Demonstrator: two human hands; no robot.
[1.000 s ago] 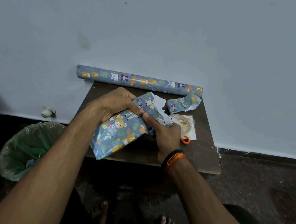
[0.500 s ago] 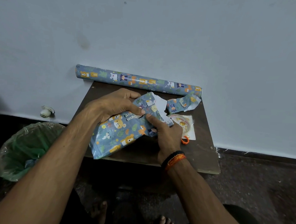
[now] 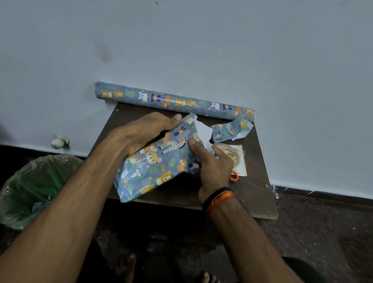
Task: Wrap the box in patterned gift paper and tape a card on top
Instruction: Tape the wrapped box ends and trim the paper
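The box (image 3: 155,168), covered in blue animal-print gift paper, lies tilted over the small dark table (image 3: 254,197), its near end past the front edge. My left hand (image 3: 137,133) grips its far left side, thumb reaching over the top end. My right hand (image 3: 212,165) holds the right side, fingers pressing the paper near the far end, where loose white-backed flaps (image 3: 200,131) stick up. A round tape roll on a white card (image 3: 231,155) lies just right of my right hand, partly hidden by it.
A roll of the same paper (image 3: 175,100) lies along the wall at the table's back. A torn paper scrap (image 3: 230,129) sits at the back right. An orange scissor handle (image 3: 233,177) peeks out by my wrist. A green-lined bin (image 3: 34,188) stands on the floor, left.
My left thumb has slid up to the box's far end. My right fingers shifted slightly along the paper fold. The box has stayed in about the same place.
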